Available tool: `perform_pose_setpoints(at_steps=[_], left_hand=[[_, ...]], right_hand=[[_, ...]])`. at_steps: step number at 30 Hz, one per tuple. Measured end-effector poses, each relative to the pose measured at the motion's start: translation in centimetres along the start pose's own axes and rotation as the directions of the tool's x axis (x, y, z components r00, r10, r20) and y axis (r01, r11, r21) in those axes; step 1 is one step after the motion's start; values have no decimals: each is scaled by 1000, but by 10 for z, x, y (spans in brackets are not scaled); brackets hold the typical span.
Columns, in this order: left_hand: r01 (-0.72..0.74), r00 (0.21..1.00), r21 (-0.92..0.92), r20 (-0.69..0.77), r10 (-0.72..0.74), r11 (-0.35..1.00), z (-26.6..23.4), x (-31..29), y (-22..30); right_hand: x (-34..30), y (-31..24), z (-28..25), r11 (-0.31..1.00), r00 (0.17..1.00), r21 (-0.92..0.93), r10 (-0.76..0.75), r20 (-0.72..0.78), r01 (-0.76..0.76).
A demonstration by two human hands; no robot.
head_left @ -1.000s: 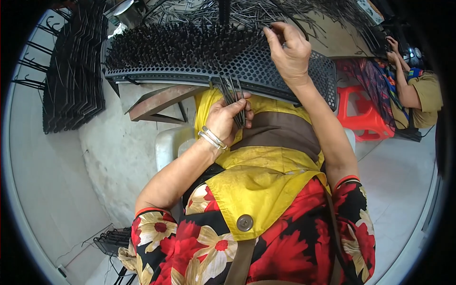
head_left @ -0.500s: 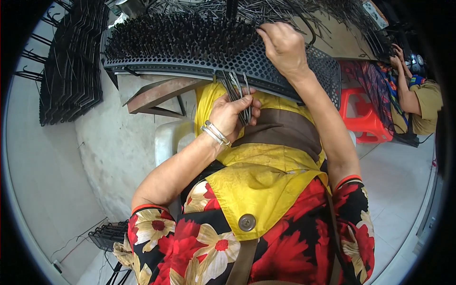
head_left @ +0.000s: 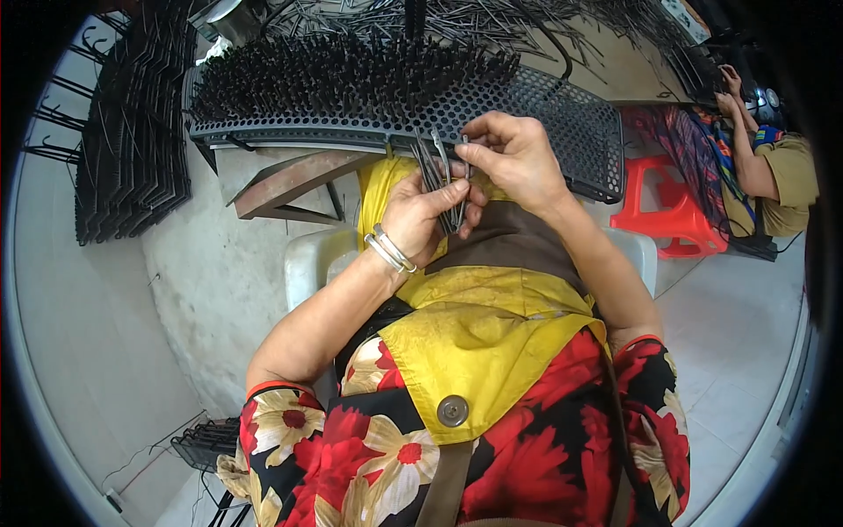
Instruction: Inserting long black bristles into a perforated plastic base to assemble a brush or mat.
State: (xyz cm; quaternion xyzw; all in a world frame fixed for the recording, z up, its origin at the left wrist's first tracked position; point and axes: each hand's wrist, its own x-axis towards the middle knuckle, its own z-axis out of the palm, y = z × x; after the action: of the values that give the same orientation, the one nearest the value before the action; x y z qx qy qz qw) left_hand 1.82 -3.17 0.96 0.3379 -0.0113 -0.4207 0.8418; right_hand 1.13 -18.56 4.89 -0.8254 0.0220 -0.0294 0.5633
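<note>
My left hand [head_left: 420,211] is closed around a small bundle of thin grey metal rods [head_left: 432,169], whose tips fan out above the thumb. Close beside it, my right hand [head_left: 520,165] pinches the upper end of one rod at the right side of the bundle. Just beyond both hands lies a black perforated metal rack [head_left: 562,110]. Dense rows of dark rods [head_left: 351,79] stand upright in the holes over its left and middle parts. Bare holes show on the right part of the rack.
A heap of loose dark rods [head_left: 492,26] lies behind the rack. Stacked black wire racks [head_left: 132,132] hang at the left wall. To the right are a red plastic stool [head_left: 659,206] and another person [head_left: 773,176] seated at work. A rusty metal support [head_left: 290,186] runs under the rack.
My right hand has come back from the rack, down and toward me, to the rods in my left hand, where it now pinches one. The left hand keeps its bundle in about the same place.
</note>
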Motion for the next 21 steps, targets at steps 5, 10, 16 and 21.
perform_pose_setpoints(at_steps=[5, 10, 16, 21], left_hand=[[29, 993, -19, -117, -31, 999, -4, 2, 2], [22, 969, -30, -244, -28, 999, 0, 3, 0], [-36, 963, 3, -268, 36, 999, -1, 1, -2], [-31, 968, 16, -250, 34, 999, 3, -1, 1]], right_hand=[[12, -1, -19, 975, 900, -66, -223, -376, 214], [46, 5, -34, 854, 671, -373, -517, -531, 362], [65, 18, -27, 573, 492, -691, -798, -348, 440], [62, 22, -17, 349, 681, -873, -732, -27, 341]])
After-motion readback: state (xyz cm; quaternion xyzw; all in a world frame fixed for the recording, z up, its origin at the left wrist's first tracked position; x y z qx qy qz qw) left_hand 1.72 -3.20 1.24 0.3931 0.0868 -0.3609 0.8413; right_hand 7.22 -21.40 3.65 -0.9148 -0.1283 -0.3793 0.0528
